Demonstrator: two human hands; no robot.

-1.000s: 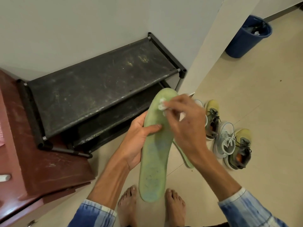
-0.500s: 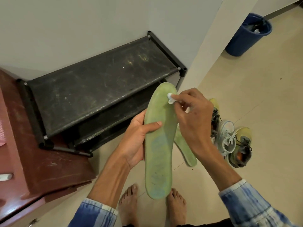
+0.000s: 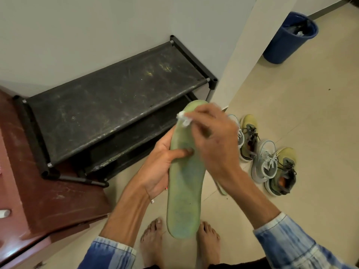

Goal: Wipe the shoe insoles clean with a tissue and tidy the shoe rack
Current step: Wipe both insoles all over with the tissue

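Note:
A long pale green insole (image 3: 184, 191) stands upright in front of me, heel end down. My left hand (image 3: 161, 164) grips its left edge near the middle, thumb across the face. My right hand (image 3: 211, 144) pinches a small crumpled white tissue (image 3: 183, 119) against the insole's upper left edge near the toe. A second green insole (image 3: 220, 188) lies on the floor, mostly hidden behind my right arm. The dusty black two-tier shoe rack (image 3: 108, 105) stands against the wall to the left, both shelves bare.
Several sneakers (image 3: 268, 162), yellow-green and light grey, sit on the tiled floor to the right. A blue bin (image 3: 287, 41) stands at the far right by the wall. A reddish-brown wooden surface (image 3: 48, 197) fills the lower left. My bare feet (image 3: 153, 241) are below.
My right hand has carried the tissue from the insole's right side across to its upper left edge. The insole and my left hand have stayed almost still.

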